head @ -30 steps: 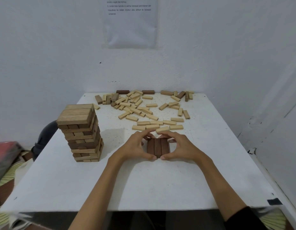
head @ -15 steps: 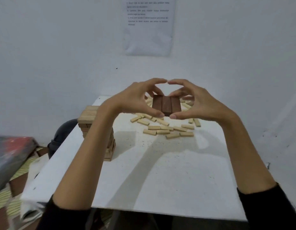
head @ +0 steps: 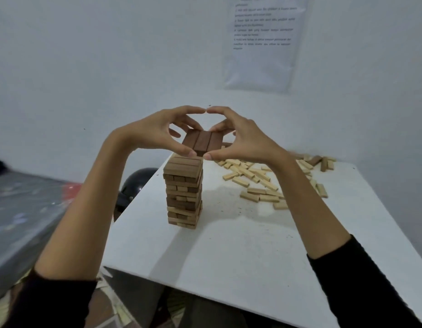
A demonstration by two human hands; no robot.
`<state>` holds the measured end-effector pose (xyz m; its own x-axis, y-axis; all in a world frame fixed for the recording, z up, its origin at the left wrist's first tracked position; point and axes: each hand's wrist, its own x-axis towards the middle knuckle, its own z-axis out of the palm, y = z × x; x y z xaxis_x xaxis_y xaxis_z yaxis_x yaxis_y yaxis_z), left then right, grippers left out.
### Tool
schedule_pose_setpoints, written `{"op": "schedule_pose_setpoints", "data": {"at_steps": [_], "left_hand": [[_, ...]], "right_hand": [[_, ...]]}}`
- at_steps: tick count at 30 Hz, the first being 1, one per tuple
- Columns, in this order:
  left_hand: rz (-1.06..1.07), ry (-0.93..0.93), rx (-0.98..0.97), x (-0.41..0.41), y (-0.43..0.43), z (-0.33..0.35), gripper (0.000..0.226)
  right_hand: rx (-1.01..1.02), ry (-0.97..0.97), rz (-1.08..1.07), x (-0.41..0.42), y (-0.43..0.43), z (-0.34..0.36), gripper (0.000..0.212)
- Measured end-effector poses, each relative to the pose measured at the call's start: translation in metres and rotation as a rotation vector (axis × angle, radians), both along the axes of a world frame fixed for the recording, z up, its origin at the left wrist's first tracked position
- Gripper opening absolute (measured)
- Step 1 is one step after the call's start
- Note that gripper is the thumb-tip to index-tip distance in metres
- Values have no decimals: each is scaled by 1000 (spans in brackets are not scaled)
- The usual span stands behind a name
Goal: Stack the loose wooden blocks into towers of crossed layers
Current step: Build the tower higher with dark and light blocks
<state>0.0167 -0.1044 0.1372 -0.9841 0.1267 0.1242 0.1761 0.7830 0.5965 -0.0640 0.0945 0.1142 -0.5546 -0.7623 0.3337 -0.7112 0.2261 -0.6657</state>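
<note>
The left hand point(head: 157, 131) and right hand point(head: 243, 138) are together pinching a layer of three dark wooden blocks point(head: 202, 142) over the top of the block tower point(head: 184, 190). The curled fingers are hiding the far ends of the layer, and whether it is touching the tower is unclear. Loose pale blocks point(head: 252, 176) are lying scattered on the white surface point(head: 229, 245), some of them hidden behind the right wrist.
</note>
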Motion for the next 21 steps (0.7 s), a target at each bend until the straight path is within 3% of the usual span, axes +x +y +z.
{"op": "schedule_pose_setpoints", "data": {"at_steps": [21], "left_hand": [[76, -98, 60, -4, -44, -45, 87]], "right_hand": [[113, -56, 12, -2, -45, -29, 89]]}}
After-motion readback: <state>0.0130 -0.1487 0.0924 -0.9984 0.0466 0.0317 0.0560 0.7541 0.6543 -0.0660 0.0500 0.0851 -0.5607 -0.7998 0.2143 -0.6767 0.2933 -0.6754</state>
